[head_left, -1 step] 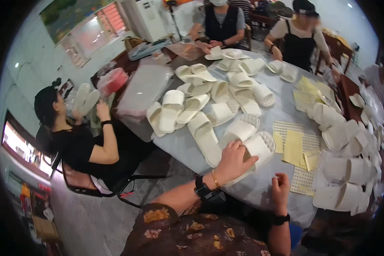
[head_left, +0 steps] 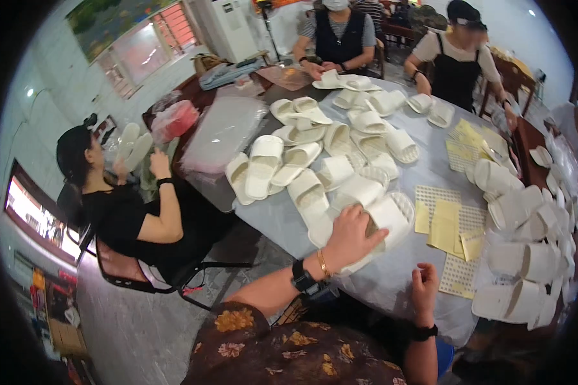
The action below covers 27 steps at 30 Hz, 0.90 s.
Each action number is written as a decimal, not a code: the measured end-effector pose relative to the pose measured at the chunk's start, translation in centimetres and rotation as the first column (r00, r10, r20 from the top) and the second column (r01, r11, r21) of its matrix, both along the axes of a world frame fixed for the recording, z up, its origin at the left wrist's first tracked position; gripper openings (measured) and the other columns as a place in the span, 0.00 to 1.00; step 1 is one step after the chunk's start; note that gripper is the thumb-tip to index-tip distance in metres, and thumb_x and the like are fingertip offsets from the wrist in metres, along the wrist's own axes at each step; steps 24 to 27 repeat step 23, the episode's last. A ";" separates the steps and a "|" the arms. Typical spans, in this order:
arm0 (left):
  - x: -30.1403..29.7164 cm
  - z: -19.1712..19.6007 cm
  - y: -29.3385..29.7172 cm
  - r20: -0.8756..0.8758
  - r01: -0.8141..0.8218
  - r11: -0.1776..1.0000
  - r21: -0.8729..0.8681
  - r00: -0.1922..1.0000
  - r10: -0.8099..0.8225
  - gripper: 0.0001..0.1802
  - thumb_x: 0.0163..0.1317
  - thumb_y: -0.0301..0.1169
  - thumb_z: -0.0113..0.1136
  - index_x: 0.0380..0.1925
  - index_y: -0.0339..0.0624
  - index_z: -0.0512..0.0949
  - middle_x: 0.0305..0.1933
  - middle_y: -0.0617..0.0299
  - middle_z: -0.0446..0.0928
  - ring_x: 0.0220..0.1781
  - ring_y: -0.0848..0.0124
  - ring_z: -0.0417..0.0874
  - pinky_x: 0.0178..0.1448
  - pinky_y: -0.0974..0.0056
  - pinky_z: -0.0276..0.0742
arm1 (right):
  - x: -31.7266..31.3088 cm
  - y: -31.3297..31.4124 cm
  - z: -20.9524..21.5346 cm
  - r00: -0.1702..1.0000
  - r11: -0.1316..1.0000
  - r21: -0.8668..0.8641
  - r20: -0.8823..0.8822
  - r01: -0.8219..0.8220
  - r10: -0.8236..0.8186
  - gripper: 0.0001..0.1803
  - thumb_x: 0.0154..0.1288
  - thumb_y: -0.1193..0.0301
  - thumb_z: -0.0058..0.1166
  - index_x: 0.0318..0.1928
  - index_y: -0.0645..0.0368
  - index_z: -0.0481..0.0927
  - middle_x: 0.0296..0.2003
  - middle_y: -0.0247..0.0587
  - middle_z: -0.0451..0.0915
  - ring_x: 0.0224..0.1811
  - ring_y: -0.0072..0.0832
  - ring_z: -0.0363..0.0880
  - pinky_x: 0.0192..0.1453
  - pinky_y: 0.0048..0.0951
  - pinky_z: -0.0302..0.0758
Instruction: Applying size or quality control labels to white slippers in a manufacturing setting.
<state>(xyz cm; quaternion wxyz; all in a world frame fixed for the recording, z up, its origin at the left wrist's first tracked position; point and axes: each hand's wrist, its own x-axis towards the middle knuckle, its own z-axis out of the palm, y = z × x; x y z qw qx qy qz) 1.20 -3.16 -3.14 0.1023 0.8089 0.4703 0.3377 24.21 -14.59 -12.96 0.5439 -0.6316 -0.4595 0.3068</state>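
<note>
My left hand (head_left: 350, 236), with a bracelet and a black watch at its wrist, lies over a white slipper (head_left: 397, 217) near the front table edge. Its fingers curl over the slipper and its thumb points right; the fingertips are partly hidden. Another white slipper (head_left: 352, 192) lies just beyond it. To the right, my right hand (head_left: 425, 287) hovers by the table edge with its fingers curled in. Whether anything small is between those fingers, I cannot make out. Nearest to it are sticker sheets (head_left: 456, 274) with yellow backing paper (head_left: 444, 226).
Loose white slippers (head_left: 336, 138) cover the middle of the table (head_left: 270, 221). More slippers (head_left: 508, 301) are stacked along the right edge. Clear plastic bags (head_left: 221, 131) lie at the left. A seated person (head_left: 119, 208) holds slippers there; two other people are across the table.
The whole view has shifted slightly. My left hand stays on the slipper, and my right hand keeps its curled pose.
</note>
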 end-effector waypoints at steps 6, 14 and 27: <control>-6.0 7.1 11.4 -0.110 -0.244 0.950 0.192 0.957 0.268 0.33 0.58 0.55 0.61 0.48 0.33 0.78 0.55 0.42 0.73 0.61 0.44 0.70 0.61 0.45 0.70 | 0.8 0.0 -1.5 0.996 0.999 -0.032 -0.082 -0.038 0.035 0.05 0.68 0.76 0.53 0.44 0.60 0.75 0.25 0.24 0.68 0.24 0.12 0.63 0.27 0.19 0.60; -4.4 -1.0 9.7 -0.220 -0.121 0.978 0.167 0.963 0.157 0.34 0.56 0.48 0.66 0.60 0.42 0.75 0.67 0.37 0.68 0.71 0.41 0.64 0.73 0.43 0.57 | 3.2 -2.0 -0.9 0.988 1.000 -0.023 -0.151 -0.004 0.000 0.06 0.71 0.74 0.51 0.44 0.62 0.77 0.27 0.28 0.74 0.24 0.14 0.69 0.28 0.18 0.67; 1.6 -14.0 -3.2 -0.013 0.275 0.943 -0.185 0.959 -0.283 0.30 0.55 0.37 0.69 0.58 0.39 0.76 0.70 0.42 0.63 0.74 0.44 0.58 0.75 0.40 0.52 | 15.9 -12.1 4.0 0.820 0.820 0.152 0.078 0.552 -0.567 0.09 0.69 0.71 0.57 0.46 0.62 0.80 0.36 0.40 0.84 0.39 0.20 0.80 0.43 0.24 0.76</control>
